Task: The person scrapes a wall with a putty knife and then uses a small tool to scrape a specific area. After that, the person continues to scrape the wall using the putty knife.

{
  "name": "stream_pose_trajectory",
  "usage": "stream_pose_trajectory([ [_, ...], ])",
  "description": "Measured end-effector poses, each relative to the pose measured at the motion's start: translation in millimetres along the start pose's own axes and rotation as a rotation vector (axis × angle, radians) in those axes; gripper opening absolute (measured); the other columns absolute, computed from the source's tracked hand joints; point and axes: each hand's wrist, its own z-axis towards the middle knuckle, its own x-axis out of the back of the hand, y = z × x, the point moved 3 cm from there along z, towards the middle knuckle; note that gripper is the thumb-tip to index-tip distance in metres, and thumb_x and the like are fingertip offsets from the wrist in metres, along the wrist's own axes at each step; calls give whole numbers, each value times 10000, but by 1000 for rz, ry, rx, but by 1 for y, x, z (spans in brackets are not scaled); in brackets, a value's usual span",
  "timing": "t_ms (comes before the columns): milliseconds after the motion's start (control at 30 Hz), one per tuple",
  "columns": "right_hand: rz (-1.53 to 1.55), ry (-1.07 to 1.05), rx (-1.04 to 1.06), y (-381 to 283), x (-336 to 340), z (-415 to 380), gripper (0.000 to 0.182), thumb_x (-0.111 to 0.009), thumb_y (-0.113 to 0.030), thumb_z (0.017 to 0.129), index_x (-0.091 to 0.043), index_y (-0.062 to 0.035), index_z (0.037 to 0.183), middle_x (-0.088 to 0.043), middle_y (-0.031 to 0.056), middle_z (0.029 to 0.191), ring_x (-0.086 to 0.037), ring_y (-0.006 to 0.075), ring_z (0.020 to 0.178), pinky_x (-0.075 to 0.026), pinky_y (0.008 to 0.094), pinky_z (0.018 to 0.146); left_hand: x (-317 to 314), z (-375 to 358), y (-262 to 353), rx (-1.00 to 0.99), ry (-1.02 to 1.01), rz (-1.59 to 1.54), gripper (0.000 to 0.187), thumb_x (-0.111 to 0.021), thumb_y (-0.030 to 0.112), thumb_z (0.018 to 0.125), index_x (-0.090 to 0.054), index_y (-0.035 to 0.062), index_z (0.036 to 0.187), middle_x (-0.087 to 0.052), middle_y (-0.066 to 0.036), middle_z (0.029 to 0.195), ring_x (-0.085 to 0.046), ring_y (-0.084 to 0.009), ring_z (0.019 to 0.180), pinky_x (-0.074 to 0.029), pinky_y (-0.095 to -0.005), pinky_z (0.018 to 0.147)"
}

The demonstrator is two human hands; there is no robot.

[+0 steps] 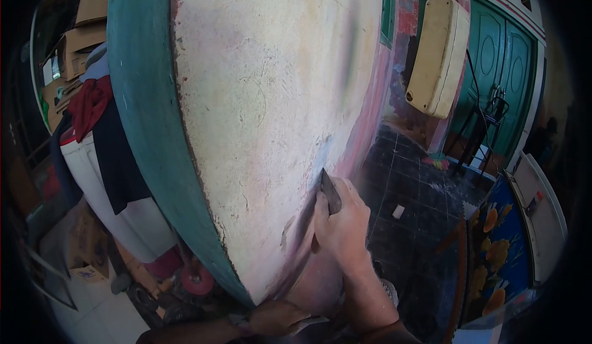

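My right hand [345, 221] is closed round a putty knife [330, 194], whose grey blade points up and touches the painted wall [265, 116] at its lower right. The wall is off-white with pink edges, cracks and rough patches, and a bluish smear shows just above the blade's tip. Low in the view, my left hand [274, 318] is closed on a flat, thin, pale-edged piece [310, 323] that looks like a second blade. Most of that piece is hidden by the fingers.
A green door frame [145, 97] borders the wall on the left. Beyond it are a white container [117, 202] with clothes on it and cardboard boxes [92, 36]. Dark floor tiles [407, 245] lie right, with a flowered blue panel [499, 251] and a green double door [496, 66].
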Motion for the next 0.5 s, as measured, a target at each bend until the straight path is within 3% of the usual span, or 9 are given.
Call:
stream_pose_trajectory([
  [100,55,97,-7,15,-9,10,388,-717,-82,964,-697,-17,1346,-776,222,1128,-766,452,1001,-616,505,877,-1,0,-1,-19,11,-5,300,-610,285,1069,-737,39,1185,-774,-244,1024,-760,-465,953,-598,-584,866],
  [300,13,-26,-95,-12,3,-2,329,-723,-88,965,-708,-21,1287,-775,232,1075,-765,448,938,-606,508,798,-1,0,-1,7,-20,23,313,-618,293,1074,-735,31,1200,-772,-248,1009,-758,-463,941,-597,-582,854],
  [500,-27,26,-35,12,-7,2,313,-700,-122,992,-709,-33,1293,-775,234,1053,-754,466,922,-596,533,772,6,0,4,-12,11,-8,326,-621,297,1076,-735,31,1225,-770,-237,972,-758,-459,911,-601,-575,832],
])
